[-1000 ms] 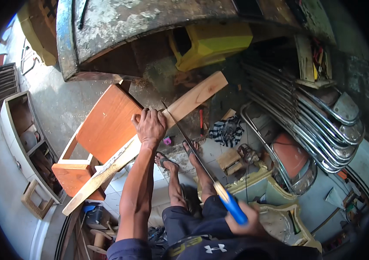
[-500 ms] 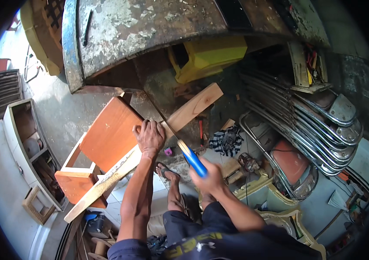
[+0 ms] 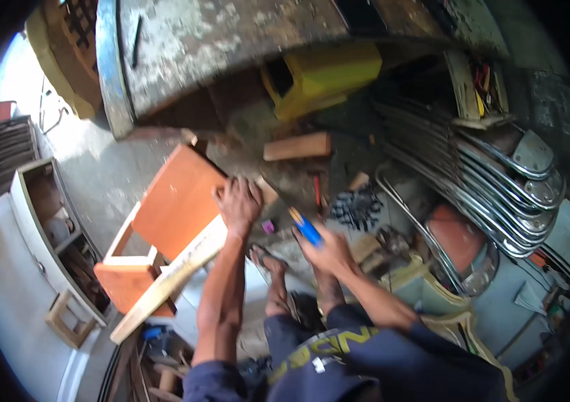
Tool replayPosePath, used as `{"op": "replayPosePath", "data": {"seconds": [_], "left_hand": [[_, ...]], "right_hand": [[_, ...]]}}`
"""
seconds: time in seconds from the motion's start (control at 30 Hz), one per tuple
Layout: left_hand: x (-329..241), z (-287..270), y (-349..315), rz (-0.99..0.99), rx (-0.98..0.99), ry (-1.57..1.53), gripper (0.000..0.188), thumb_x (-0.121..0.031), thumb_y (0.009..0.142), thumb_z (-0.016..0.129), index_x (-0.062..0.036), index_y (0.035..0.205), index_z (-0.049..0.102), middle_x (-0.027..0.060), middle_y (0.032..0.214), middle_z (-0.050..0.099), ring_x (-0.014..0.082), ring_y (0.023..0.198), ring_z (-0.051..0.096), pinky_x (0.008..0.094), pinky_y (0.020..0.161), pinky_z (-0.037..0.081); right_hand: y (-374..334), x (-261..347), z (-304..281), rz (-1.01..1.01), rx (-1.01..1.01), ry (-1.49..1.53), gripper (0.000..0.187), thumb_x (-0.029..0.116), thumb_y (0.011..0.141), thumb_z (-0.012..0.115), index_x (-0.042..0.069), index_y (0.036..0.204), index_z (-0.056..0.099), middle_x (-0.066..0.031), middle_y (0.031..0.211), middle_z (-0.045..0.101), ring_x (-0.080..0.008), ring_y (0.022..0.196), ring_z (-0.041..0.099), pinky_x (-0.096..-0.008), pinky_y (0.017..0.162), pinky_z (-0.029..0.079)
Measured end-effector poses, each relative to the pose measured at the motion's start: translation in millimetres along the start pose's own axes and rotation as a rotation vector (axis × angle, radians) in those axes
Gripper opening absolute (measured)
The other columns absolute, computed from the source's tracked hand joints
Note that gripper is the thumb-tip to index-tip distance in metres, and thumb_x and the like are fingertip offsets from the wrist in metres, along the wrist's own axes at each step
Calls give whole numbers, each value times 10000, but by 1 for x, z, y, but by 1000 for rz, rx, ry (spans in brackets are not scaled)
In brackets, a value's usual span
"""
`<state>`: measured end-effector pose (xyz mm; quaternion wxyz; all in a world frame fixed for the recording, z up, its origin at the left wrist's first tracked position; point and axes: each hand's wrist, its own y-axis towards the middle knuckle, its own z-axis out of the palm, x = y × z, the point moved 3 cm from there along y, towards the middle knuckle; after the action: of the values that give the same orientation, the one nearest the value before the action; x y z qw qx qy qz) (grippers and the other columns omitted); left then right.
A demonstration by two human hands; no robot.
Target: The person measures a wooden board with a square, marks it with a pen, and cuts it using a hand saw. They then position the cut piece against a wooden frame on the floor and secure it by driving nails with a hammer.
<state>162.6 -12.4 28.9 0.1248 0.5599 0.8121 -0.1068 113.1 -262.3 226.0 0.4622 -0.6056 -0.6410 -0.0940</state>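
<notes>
My left hand (image 3: 239,203) grips a long pale wooden plank (image 3: 176,279) near its far end, holding it down on an orange wooden chair (image 3: 176,201). The plank slants from lower left up to the hand. My right hand (image 3: 327,249) is closed around the blue handle of a handsaw (image 3: 309,230), just right of the plank's end. The saw's thin blade is smeared and hardly shows. A short cut piece of wood (image 3: 297,146) is apart from the plank, beyond its end; whether it rests on the floor I cannot tell.
A worn workbench (image 3: 231,47) spans the far side, with a yellow plastic stool (image 3: 328,77) beneath. Stacked metal folding chairs (image 3: 499,194) stand at right. A hammer-like red-handled tool (image 3: 317,191) and striped cloth (image 3: 355,209) lie on the floor. A white cabinet (image 3: 14,261) is at left.
The plank's far end has come off as a separate short piece. My right hand and the saw have moved slightly right and away from the plank. My left hand still grips the plank.
</notes>
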Motion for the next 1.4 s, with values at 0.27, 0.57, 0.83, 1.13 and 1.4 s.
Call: {"op": "replayPosePath", "data": {"seconds": [0.27, 0.57, 0.83, 1.13, 1.4], "left_hand": [[3, 16, -2, -22, -42, -34, 240, -286, 948, 551, -88, 866, 658, 125, 951, 721, 269, 1070, 644, 533, 1019, 332], [-9, -9, 0, 11, 55, -68, 296, -345, 957, 567, -65, 943, 662, 133, 1000, 718, 271, 1117, 627, 530, 1017, 329], [-6, -26, -51, 343, 234, -41, 836, -313, 760, 825, -87, 1483, 471, 172, 1258, 599, 368, 1310, 484, 566, 1144, 297], [-13, -19, -203, 331, 488, -51, 614, -211, 832, 669, -346, 1419, 552, 66, 1099, 641, 202, 866, 594, 400, 790, 437], [17, 47, -287, 368, 691, 61, 566, -179, 940, 551, -349, 1472, 461, 40, 1035, 610, 173, 862, 591, 355, 783, 449]], "right_hand": [[-69, -87, -137, 92, -17, -369, 215, 117, 757, 733, 58, 765, 526, -170, 574, 570, -410, 545, 622, -465, 518, 489], [48, -162, -69, -132, 31, -627, 267, 133, 780, 735, 38, 984, 591, -220, 783, 679, -445, 696, 667, -532, 632, 529], [177, -352, -6, -397, 121, -877, 387, 59, 788, 717, 43, 1156, 597, -169, 1035, 684, -359, 1027, 666, -478, 878, 528], [298, -446, 99, -49, 408, -1129, 334, 109, 879, 602, 28, 1203, 620, -196, 1166, 650, -338, 1160, 630, -486, 925, 523], [385, -392, 312, 14, 317, -486, 639, 409, 888, 678, 67, 1398, 502, -253, 1378, 562, -421, 1242, 585, -558, 984, 495]]}}
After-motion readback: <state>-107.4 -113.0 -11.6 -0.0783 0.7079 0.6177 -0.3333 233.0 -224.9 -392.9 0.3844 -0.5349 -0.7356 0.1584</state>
